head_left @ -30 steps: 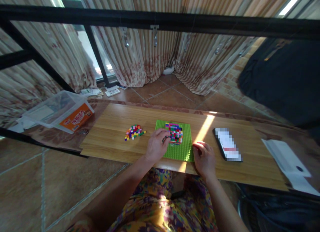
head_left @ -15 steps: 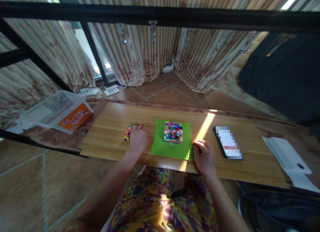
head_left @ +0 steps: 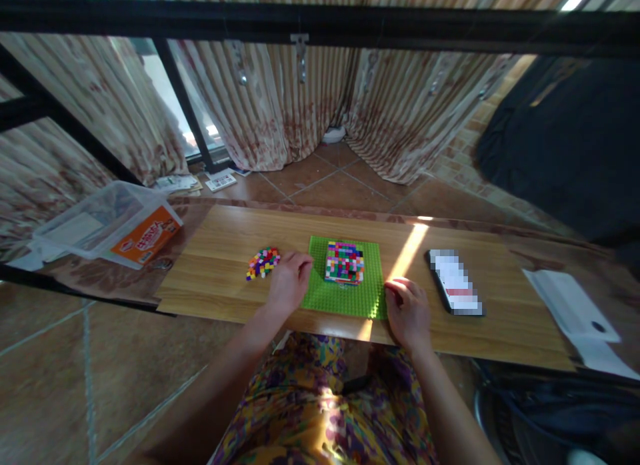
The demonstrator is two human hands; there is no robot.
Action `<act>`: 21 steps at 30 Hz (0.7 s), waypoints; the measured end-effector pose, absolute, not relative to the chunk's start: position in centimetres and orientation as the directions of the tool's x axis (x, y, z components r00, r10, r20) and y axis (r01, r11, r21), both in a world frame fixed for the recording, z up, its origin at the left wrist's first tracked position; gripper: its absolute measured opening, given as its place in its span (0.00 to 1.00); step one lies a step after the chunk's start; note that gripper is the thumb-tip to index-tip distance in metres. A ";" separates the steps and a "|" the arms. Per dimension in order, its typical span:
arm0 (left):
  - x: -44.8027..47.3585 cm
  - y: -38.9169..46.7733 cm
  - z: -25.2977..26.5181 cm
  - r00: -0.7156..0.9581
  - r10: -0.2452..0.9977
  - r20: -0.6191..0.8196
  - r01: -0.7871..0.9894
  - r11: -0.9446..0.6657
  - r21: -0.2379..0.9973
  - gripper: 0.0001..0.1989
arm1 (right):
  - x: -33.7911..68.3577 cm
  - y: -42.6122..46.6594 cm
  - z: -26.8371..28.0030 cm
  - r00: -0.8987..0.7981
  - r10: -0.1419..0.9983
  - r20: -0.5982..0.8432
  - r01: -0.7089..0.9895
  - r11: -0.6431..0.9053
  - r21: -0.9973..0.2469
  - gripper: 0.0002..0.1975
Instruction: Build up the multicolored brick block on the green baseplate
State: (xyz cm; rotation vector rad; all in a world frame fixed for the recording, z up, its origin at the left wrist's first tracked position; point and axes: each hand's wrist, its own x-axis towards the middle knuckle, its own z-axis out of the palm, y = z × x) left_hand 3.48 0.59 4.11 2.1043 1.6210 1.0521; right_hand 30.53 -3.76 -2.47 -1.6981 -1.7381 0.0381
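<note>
A green studded baseplate (head_left: 320, 298) lies on the wooden board before me. On it stands a blocky build of small multicoloured bricks (head_left: 344, 263). My left hand (head_left: 290, 281) is over the baseplate's left edge, its fingertips pinched together; whatever is between them is hidden or too small to name. Left of that hand, a loose pile of small coloured bricks (head_left: 263, 263) rests on the wood. At the baseplate's right edge, my right hand (head_left: 409, 311) is closed with curled fingers against the rim.
A phone (head_left: 455, 281) lies right of my right hand on the wooden board (head_left: 210, 271). Further right is a white flat item (head_left: 575, 308). A clear plastic bin (head_left: 107, 218) with an orange label sits at the left. A black metal bar (head_left: 380, 31) crosses the view above the board.
My left hand has moved right from the loose bricks to the baseplate's left edge, uncovering the pile. The right hand stays at the baseplate's right edge. The view has shifted slightly.
</note>
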 end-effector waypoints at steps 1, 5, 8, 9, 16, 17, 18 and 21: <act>3.9 0.4 4.3 0.116 0.915 0.386 0.681 -0.356 0.639 0.07 | 30.5 -3.8 -2.5 0.103 0.887 0.450 0.869 0.140 -0.475 0.10; 5.6 -0.4 5.1 0.166 0.896 0.411 0.572 -0.427 0.700 0.08 | 30.5 -3.7 -2.5 0.106 0.885 0.453 0.872 0.137 -0.470 0.10; 6.5 -0.8 5.3 0.188 0.880 0.437 0.512 -0.468 0.720 0.10 | 30.5 -3.7 -2.5 0.101 0.886 0.452 0.872 0.140 -0.469 0.10; 6.8 -0.9 5.3 0.192 0.874 0.446 0.502 -0.478 0.721 0.10 | 30.5 -3.7 -2.4 0.100 0.886 0.453 0.872 0.142 -0.469 0.10; 8.4 -0.5 4.3 0.204 0.836 0.510 0.566 -0.526 0.635 0.07 | 30.5 -3.7 -2.5 0.100 0.876 0.472 0.878 0.145 -0.456 0.09; 8.6 -0.4 4.1 0.212 0.828 0.519 0.576 -0.535 0.618 0.07 | 30.5 -3.7 -2.6 0.099 0.876 0.472 0.879 0.146 -0.454 0.09; 8.8 -0.3 3.9 0.219 0.820 0.529 0.585 -0.544 0.601 0.08 | 30.5 -3.7 -2.6 0.097 0.876 0.472 0.880 0.146 -0.451 0.09; 9.1 0.0 3.3 0.234 0.794 0.561 0.604 -0.571 0.556 0.08 | 30.5 -3.7 -2.6 0.097 0.874 0.477 0.880 0.148 -0.451 0.09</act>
